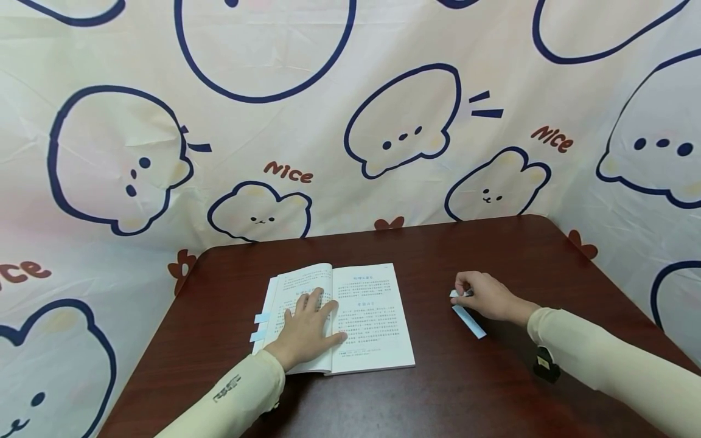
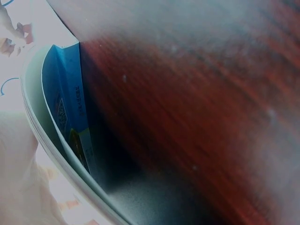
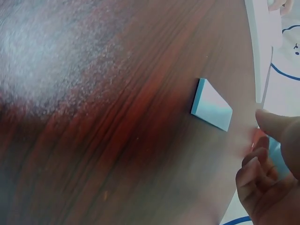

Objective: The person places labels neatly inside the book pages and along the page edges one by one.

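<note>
An open book (image 1: 372, 322) lies on the table in the head view, with printed text on both pages. Across its left page and the centre fold rests my left hand (image 1: 303, 331), fingers spread. My right hand (image 1: 489, 296), right of the book, pinches a small pale sticky note (image 1: 454, 294) between thumb and fingers. In the right wrist view a light-blue bit of that note (image 3: 279, 157) shows behind the fingers, most of it hidden. Just below this hand a light-blue sticky note pad (image 1: 469, 322) lies on the table; the right wrist view shows its thickness.
Two light-blue tabs (image 1: 258, 336) stick out from the book's left edge. The dark red-brown table (image 1: 438, 395) has rounded far corners and meets a patterned cloth backdrop (image 1: 328, 140). In the left wrist view the book's blue cover (image 2: 70, 89) curves up off the table.
</note>
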The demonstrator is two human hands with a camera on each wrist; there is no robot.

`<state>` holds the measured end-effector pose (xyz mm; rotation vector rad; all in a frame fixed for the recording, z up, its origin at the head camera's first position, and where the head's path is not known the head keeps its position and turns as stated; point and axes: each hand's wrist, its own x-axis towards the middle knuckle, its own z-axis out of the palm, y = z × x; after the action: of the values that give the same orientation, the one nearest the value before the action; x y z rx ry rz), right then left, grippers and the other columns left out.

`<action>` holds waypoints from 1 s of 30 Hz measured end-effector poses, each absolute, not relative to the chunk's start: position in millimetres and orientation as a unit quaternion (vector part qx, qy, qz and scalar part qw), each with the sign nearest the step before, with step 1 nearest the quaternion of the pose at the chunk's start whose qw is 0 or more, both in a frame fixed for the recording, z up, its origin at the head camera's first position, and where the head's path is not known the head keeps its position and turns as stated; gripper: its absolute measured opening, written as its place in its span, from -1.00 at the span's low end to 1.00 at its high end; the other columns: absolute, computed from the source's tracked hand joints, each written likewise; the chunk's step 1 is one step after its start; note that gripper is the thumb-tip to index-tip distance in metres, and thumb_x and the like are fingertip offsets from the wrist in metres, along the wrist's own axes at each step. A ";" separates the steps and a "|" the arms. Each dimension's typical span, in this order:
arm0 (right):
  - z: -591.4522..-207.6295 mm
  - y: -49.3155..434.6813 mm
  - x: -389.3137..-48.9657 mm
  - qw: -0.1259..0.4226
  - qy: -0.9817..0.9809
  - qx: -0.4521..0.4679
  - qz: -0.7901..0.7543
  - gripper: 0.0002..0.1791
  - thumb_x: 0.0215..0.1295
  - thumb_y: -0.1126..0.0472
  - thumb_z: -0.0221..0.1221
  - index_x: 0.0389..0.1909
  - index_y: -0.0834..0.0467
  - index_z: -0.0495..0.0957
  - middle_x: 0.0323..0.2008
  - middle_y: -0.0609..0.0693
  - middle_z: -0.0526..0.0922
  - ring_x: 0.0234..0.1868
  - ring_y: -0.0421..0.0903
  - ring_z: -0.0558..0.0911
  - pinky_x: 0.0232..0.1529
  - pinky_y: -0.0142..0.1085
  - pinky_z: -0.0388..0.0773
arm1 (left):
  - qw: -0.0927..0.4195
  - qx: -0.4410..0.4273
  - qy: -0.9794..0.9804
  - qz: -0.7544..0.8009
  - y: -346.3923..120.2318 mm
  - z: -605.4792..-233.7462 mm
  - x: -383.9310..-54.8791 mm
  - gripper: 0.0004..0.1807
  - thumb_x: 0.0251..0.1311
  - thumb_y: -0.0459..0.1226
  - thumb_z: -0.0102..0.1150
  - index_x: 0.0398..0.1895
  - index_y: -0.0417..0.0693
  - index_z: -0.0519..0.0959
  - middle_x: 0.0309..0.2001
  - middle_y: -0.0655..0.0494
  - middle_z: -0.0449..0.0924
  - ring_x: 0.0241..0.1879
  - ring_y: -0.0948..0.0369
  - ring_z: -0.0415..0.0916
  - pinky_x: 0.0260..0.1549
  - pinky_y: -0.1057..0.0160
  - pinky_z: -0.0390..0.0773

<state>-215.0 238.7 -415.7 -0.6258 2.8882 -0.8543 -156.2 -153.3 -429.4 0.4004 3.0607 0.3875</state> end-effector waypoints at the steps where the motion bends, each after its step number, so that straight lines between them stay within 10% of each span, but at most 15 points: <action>1: -415.7 238.5 -215.0 0.033 0.937 -0.206 -0.279 -0.75 0.30 0.13 0.35 -0.43 0.05 0.45 -0.49 -0.12 0.50 -0.55 -0.24 0.38 -0.53 -0.39 0.32 | 0.016 0.128 0.984 0.125 -153.1 -429.5 -156.1 -0.24 0.20 0.20 0.26 0.40 0.07 0.44 0.55 -0.19 0.09 0.49 -0.29 0.06 0.19 -0.62 0.17; 13: -409.7 235.3 -213.9 0.042 0.929 -0.205 -0.306 -0.58 0.53 -0.08 0.07 -0.06 0.16 0.71 -0.30 -0.07 0.75 -0.46 -0.25 0.54 -0.42 -0.33 0.49 | 0.016 0.126 0.984 0.122 -152.8 -429.0 -155.8 -0.24 0.20 0.20 0.26 0.40 0.07 0.44 0.54 -0.18 0.10 0.49 -0.28 0.07 0.18 -0.62 0.17; 20: -406.4 232.6 -212.4 -0.003 0.921 -0.212 -0.325 -0.94 0.38 0.34 0.22 -0.24 0.16 0.66 -0.32 -0.02 0.72 -0.40 -0.22 0.55 -0.40 -0.38 0.52 | 0.016 0.126 0.984 0.123 -153.1 -427.8 -155.9 -0.24 0.21 0.20 0.26 0.40 0.07 0.44 0.55 -0.19 0.10 0.49 -0.29 0.06 0.18 -0.62 0.17; 30: -404.9 230.8 -209.9 -0.021 0.917 -0.191 -0.350 -0.75 0.39 0.43 0.15 0.04 0.32 0.61 -0.17 0.14 0.71 -0.25 -0.10 0.62 -0.34 -0.38 0.56 | 0.019 0.125 0.985 0.121 -153.3 -429.1 -156.9 -0.23 0.21 0.21 0.25 0.41 0.08 0.43 0.55 -0.18 0.09 0.50 -0.28 0.06 0.19 -0.62 0.17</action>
<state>-209.9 230.8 -404.9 -0.6095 2.9187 -1.1151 -156.9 -153.3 -429.1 0.3866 3.0572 0.3747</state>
